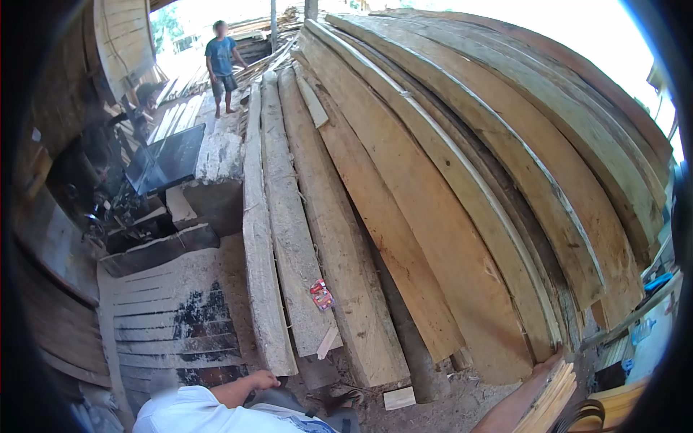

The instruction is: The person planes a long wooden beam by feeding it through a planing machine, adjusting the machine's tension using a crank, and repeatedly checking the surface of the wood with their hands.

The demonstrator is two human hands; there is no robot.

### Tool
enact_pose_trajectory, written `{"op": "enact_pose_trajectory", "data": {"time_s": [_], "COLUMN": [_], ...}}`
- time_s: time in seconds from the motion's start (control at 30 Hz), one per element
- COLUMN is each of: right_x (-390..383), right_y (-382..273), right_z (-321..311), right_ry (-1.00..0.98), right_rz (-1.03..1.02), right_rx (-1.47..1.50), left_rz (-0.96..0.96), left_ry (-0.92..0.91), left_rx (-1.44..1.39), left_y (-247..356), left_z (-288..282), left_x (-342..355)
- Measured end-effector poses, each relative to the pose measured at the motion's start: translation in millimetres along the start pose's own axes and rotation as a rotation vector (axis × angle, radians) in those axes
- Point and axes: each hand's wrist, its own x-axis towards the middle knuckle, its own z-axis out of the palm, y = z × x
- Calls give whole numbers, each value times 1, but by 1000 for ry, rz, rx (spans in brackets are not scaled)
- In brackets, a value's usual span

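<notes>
My right forearm comes up from the lower edge at right, and my right hand [546,364] grips the near end of a long sawn board [528,317], its fingers partly hidden. Just beside the forearm is a bundle of thin, pale wooden strips [548,400]. The board lies among many long planks [404,187] that stretch away from me. Rougher, dusty slabs [280,209] lie at their left, with a small red packet [322,294] on one. My left hand is not in view.
A co-worker in a white shirt [202,411] is low at bottom left, hand [263,379] near the slab ends. Another person [221,58] stands at the far end. Dark machinery [108,187] and a slatted, sawdust-covered surface [166,317] are at left. Plastic bottles [641,332] sit at right.
</notes>
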Motion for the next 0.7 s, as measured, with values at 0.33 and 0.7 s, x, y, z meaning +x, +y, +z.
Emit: {"op": "enact_pose_trajectory", "data": {"time_s": [0.33, 0.7], "right_x": [-351, -577], "right_y": [-88, -22], "right_z": [54, 96], "right_ry": [186, 64], "right_rz": [-753, -687], "right_rx": [-591, -808], "left_rz": [670, 1072], "left_ry": [-411, -1106], "left_rx": [-920, -1660], "left_y": [360, 302], "left_z": [-95, -243], "left_x": [-54, 6]}}
